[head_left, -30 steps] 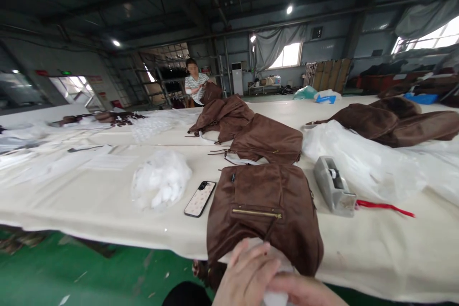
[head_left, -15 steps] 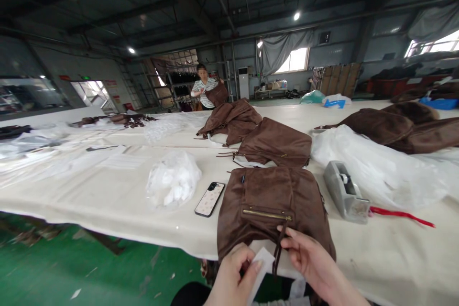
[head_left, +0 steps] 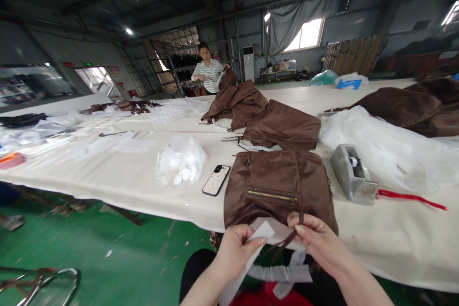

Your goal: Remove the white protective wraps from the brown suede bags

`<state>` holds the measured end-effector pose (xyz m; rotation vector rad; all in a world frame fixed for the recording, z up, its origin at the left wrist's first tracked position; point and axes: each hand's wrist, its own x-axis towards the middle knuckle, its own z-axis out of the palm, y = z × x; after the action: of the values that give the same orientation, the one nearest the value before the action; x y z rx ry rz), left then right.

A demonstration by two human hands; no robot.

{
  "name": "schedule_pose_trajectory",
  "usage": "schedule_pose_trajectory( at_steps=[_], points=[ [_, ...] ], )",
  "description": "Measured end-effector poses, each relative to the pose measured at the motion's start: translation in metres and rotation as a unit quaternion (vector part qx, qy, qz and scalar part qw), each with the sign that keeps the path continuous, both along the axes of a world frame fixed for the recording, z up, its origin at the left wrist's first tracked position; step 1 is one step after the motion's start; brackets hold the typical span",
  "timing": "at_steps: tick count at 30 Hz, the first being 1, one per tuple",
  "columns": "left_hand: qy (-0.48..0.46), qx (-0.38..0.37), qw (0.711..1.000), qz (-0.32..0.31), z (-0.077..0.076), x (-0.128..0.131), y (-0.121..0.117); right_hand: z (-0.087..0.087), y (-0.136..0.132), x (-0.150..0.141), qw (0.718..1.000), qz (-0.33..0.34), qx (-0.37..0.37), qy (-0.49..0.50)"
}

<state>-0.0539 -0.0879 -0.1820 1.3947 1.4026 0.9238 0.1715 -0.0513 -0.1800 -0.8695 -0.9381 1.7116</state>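
Note:
A brown bag (head_left: 274, 172) with a brass zipper (head_left: 272, 194) lies at the near table edge, in front of me. My left hand (head_left: 238, 248) pinches a strip of white paper (head_left: 266, 232) beside the bag's lower edge. Between the thumb and fingers of my right hand (head_left: 311, 232) is a thin brown strap (head_left: 289, 239), the zipper's pull, drawn towards me. Below both hands, a band wrapped in white material (head_left: 283, 273) hangs over my lap; I cannot tell exactly how it joins the bag.
Left of the bag lie a phone (head_left: 216, 180) and a clear bag of white wads (head_left: 181, 160). A tape dispenser (head_left: 353, 174) and red ribbon (head_left: 412, 198) are on the right. More brown bags (head_left: 283, 124) lie beyond. A person (head_left: 208, 71) stands across the table, holding brown material.
From together over white paper, my hands have parted. The left kept a paper strip; the right took the brown pull and has since drawn it slightly aside. My view has shifted.

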Motion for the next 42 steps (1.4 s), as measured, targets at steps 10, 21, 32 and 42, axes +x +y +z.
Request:
schedule_pose_trajectory(
  at_steps=[10, 21, 32, 42],
  points=[
    [0.018, 0.035, 0.999, -0.03, 0.008, -0.001, -0.003, -0.001, 0.005, 0.008, 0.989, -0.093, -0.021, 0.11],
    [0.009, 0.031, 0.998, -0.045, 0.003, -0.003, -0.007, 0.001, 0.002, 0.009, 0.984, -0.12, -0.039, 0.13],
    [0.001, 0.05, 0.996, -0.074, 0.009, -0.003, -0.011, 0.001, 0.008, 0.012, 0.968, -0.181, -0.061, 0.163],
    [-0.011, 0.026, 0.996, -0.088, 0.005, -0.002, -0.012, -0.01, 0.005, 0.008, 0.983, -0.149, -0.034, 0.102]
  ],
)
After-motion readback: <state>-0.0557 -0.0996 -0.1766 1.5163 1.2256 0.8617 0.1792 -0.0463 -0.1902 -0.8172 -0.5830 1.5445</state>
